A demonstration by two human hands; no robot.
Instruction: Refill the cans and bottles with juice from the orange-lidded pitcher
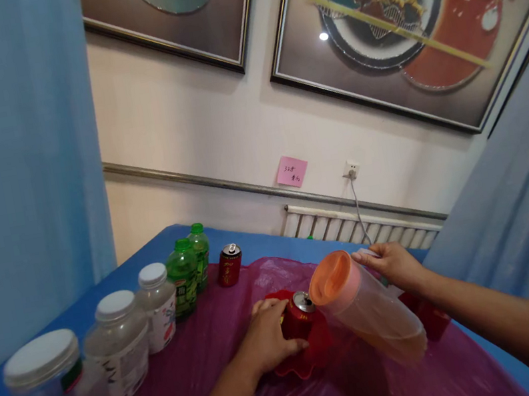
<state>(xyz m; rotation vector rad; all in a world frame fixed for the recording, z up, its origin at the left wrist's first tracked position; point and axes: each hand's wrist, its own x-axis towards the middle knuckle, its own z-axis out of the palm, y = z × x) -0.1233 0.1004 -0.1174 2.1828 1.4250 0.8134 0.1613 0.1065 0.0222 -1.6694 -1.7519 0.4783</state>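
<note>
My left hand (pixel 270 335) is wrapped round a red drink can (pixel 299 320), whose silver top faces up. Beneath the can lies a red scalloped dish (pixel 300 369). My right hand (pixel 397 265) grips the pale handle of a clear plastic pitcher (pixel 375 314) with an orange lid (pixel 333 278). The pitcher is tilted left, its lid close beside the can's top, and amber liquid rests low along its side. Whether any liquid is flowing, I cannot tell. Behind the pitcher, partly hidden, is a red object (pixel 433 318).
A purple plastic sheet (pixel 199 384) covers much of the blue table (pixel 148 248). Along the left stand several clear jars with white lids (pixel 122 347), two green bottles (pixel 184 279) and another red can (pixel 230 266). A radiator (pixel 350 224) and wall socket (pixel 351 168) are behind.
</note>
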